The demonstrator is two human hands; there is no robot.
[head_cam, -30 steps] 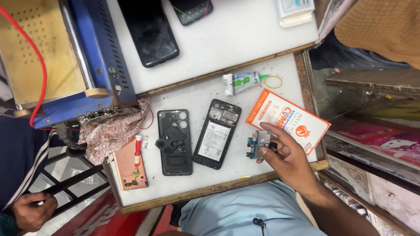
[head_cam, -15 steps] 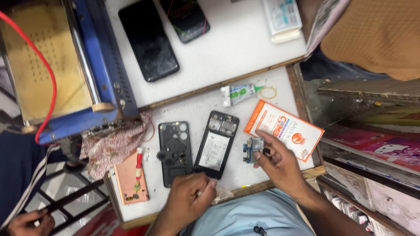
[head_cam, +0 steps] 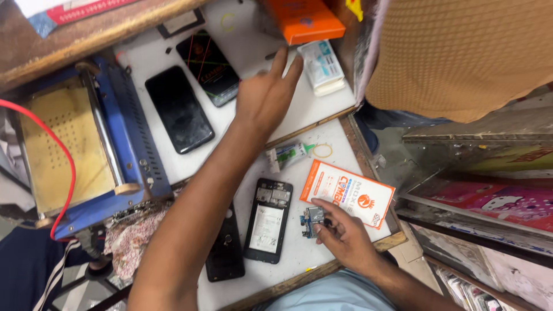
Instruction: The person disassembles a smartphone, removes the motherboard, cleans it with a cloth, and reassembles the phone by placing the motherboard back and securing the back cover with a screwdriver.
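My left hand (head_cam: 266, 95) reaches far across the upper white table (head_cam: 322, 106), fingers spread, holding nothing, near an orange box (head_cam: 305, 20) and a small white packet (head_cam: 321, 66). My right hand (head_cam: 340, 233) pinches a small blue circuit board (head_cam: 313, 220) on the lower white board, beside an orange and white card packet (head_cam: 351, 193). An opened phone (head_cam: 268, 220) showing its insides lies just left of that board. A black back cover (head_cam: 226, 253) lies partly under my left forearm.
Two dark phones (head_cam: 178, 109) (head_cam: 209, 66) lie on the upper table. A blue machine with a yellow perforated plate (head_cam: 63, 144) and a red cable stands at left. A glue tube (head_cam: 290, 154) and a floral cloth (head_cam: 129, 242) lie nearby. Shelves run along the right.
My left hand has risen from the lower table edge and stretched up over the upper table. The view has shifted upward. My right hand stays on the small circuit board.
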